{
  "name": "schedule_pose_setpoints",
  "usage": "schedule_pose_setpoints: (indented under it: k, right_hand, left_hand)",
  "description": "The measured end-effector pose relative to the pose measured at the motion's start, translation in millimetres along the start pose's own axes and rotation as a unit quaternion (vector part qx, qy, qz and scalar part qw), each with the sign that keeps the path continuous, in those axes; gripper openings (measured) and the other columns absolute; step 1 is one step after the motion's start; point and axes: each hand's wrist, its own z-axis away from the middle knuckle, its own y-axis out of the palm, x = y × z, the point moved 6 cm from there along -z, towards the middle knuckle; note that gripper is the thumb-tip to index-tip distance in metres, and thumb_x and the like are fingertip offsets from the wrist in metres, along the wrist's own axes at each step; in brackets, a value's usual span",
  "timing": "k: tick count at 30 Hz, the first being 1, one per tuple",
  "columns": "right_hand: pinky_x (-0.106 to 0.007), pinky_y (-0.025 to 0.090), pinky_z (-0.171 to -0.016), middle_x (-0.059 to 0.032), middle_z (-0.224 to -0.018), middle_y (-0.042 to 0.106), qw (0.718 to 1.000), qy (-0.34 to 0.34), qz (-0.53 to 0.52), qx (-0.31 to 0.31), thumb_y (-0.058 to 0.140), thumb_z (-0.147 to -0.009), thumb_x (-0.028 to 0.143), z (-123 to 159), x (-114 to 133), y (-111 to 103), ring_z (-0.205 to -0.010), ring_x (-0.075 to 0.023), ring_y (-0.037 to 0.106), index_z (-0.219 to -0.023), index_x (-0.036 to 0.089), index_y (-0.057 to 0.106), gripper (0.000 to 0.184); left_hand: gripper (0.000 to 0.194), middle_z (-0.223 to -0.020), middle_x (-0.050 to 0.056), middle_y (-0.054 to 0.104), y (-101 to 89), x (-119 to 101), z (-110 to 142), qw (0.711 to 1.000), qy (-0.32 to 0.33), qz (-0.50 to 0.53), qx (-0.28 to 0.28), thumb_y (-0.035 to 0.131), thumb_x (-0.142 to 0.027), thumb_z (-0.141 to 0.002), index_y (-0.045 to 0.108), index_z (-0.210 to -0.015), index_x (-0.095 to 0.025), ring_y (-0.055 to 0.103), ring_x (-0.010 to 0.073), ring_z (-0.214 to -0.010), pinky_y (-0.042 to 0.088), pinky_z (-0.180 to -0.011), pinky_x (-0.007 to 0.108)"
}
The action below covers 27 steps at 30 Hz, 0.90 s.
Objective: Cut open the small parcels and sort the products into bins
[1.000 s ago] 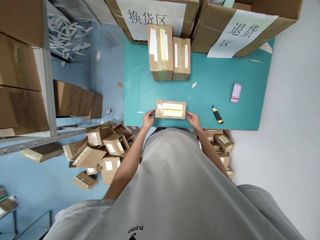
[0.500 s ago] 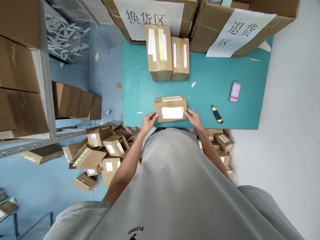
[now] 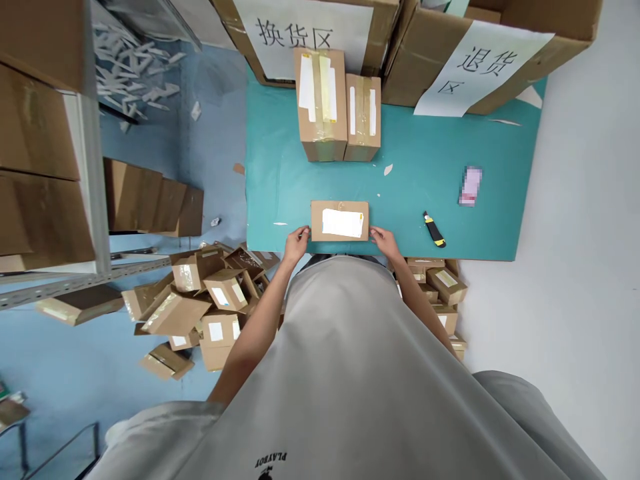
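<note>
A small cardboard box point(image 3: 317, 220) lies on the green tabletop in front of me, a white label point(image 3: 343, 223) on its upper face. My left hand point(image 3: 297, 244) is at the box's left end, fingers bent together against its edge. At the opposite end, the bent fingers of my right hand point(image 3: 385, 243) touch the right edge. Between them the two hands hold the box. To the right of my right hand rests a black and yellow box cutter point(image 3: 435, 230).
Two taped boxes, a taller one point(image 3: 323, 143) and a smaller one point(image 3: 363, 133), stand behind. Two large cartons with paper signs point(image 3: 300, 37) line the table's back. A blurred pink item point(image 3: 471, 186) lies right. Many boxes point(image 3: 180, 313) are heaped on the floor at left.
The box has been tipped over between my hands: its taped face was up, then it tilted, and now the white-labelled face is on top. Both hands stayed at its ends.
</note>
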Motion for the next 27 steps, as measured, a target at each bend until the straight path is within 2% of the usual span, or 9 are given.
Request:
schedule_pose_setpoints:
  k: [4, 8, 12, 16, 19, 22, 27]
  right_hand:
    - [-0.057, 0.063, -0.117, -0.0112, -0.135, 0.086, 0.999, 0.002, 0.029, 0.014, 0.078, -0.092, 0.042, 13.2, -1.7, 2.5, -0.124, -0.0345, 0.083, -0.130, 0.020, 0.088, 0.045]
    - [-0.054, 0.064, -0.114, -0.0093, -0.131, 0.087, 0.999, -0.017, 0.044, 0.016, 0.080, -0.087, 0.030, 18.8, 10.6, 5.9, -0.115, -0.0337, 0.085, -0.130, 0.020, 0.088, 0.046]
    - [-0.047, 0.065, -0.111, -0.0087, -0.130, 0.087, 0.995, -0.070, 0.062, -0.019, 0.081, -0.089, 0.032, 16.0, 35.1, -5.8, -0.113, -0.0308, 0.085, -0.127, 0.020, 0.089, 0.041]
    - [-0.046, 0.066, -0.108, -0.0106, -0.123, 0.088, 0.986, -0.139, 0.080, -0.045, 0.078, -0.096, 0.039, 10.4, 65.2, -24.7, -0.110, -0.0309, 0.084, -0.124, 0.020, 0.091, 0.036]
    - [-0.046, 0.067, -0.107, -0.0118, -0.118, 0.089, 0.983, -0.158, 0.087, -0.046, 0.079, -0.098, 0.046, 8.8, 77.5, -32.3, -0.108, -0.0320, 0.085, -0.118, 0.020, 0.093, 0.035]
    - [-0.047, 0.067, -0.107, -0.0111, -0.118, 0.089, 0.983, -0.150, 0.093, -0.043, 0.079, -0.100, 0.052, 9.5, 75.4, -29.6, -0.109, -0.0322, 0.085, -0.119, 0.022, 0.093, 0.038]
    - [-0.049, 0.066, -0.111, -0.0125, -0.126, 0.087, 0.984, -0.126, 0.106, -0.062, 0.071, -0.105, 0.052, 4.6, 57.6, -20.5, -0.112, -0.0328, 0.085, -0.125, 0.022, 0.091, 0.041]
  left_hand:
    - [0.031, -0.125, 0.017, 0.087, -0.4, 5.8, 14.9, 0.999, -0.033, 0.017, 0.000, 0.074, -0.025, -0.088, 0.086, -0.115, -0.014, 0.082, 0.0330, -0.117, 0.062, -0.115, 0.048]
    - [0.030, -0.113, 0.014, 0.089, 1.3, -0.6, 24.4, 0.999, -0.037, 0.033, 0.010, 0.079, -0.025, -0.083, 0.086, -0.110, -0.015, 0.084, 0.0345, -0.111, 0.065, -0.112, 0.051]
    - [0.028, -0.113, 0.015, 0.088, -7.9, -19.2, 20.8, 0.998, -0.015, 0.066, -0.019, 0.083, -0.032, -0.086, 0.087, -0.107, -0.014, 0.084, 0.0338, -0.111, 0.065, -0.113, 0.050]
    - [0.033, -0.110, 0.014, 0.087, -26.1, -53.8, 12.0, 0.992, 0.077, 0.078, -0.059, 0.082, -0.044, -0.091, 0.088, -0.106, -0.015, 0.084, 0.0309, -0.107, 0.065, -0.109, 0.045]
    - [0.036, -0.106, 0.012, 0.087, -35.8, -70.8, 7.4, 0.989, 0.111, 0.060, -0.078, 0.081, -0.048, -0.093, 0.090, -0.105, -0.015, 0.082, 0.0289, -0.103, 0.066, -0.102, 0.041]
    - [0.030, -0.106, 0.012, 0.088, -35.4, -70.3, 4.9, 0.991, 0.102, 0.047, -0.076, 0.081, -0.043, -0.093, 0.090, -0.102, -0.016, 0.082, 0.0288, -0.101, 0.066, -0.098, 0.040]
    - [0.026, -0.107, 0.013, 0.089, -20.2, -46.3, 3.0, 0.996, 0.055, 0.035, -0.061, 0.076, -0.038, -0.095, 0.089, -0.102, -0.017, 0.083, 0.0299, -0.102, 0.065, -0.102, 0.043]
